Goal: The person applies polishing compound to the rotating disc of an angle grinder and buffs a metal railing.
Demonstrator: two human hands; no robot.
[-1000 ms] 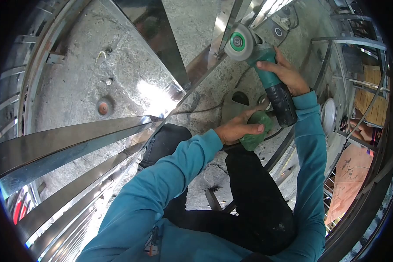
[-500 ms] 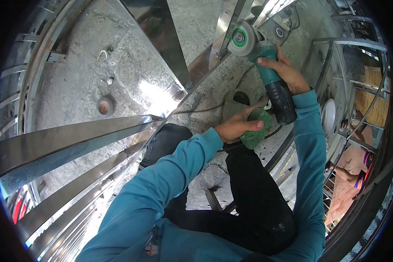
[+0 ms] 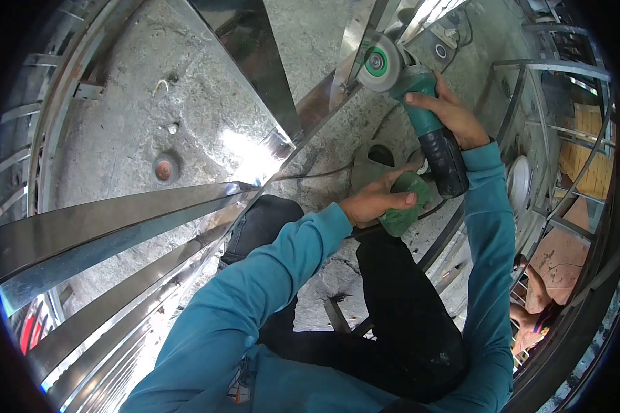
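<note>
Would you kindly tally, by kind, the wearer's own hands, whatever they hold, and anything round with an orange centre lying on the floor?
Hands: 2, left hand and right hand
Grinder: 1, in the right hand
Green piece: 1, in the left hand, material unclear
Orange-centred disc: 1
Total: 5

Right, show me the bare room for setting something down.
Widest patch: concrete floor between the curved frame at picture left and the dark slanting panel, barring one disc and scraps; a smaller one lies right of that panel. Crowded: around the left hand, green cloth and grinder, and the lower-left rails.
</note>
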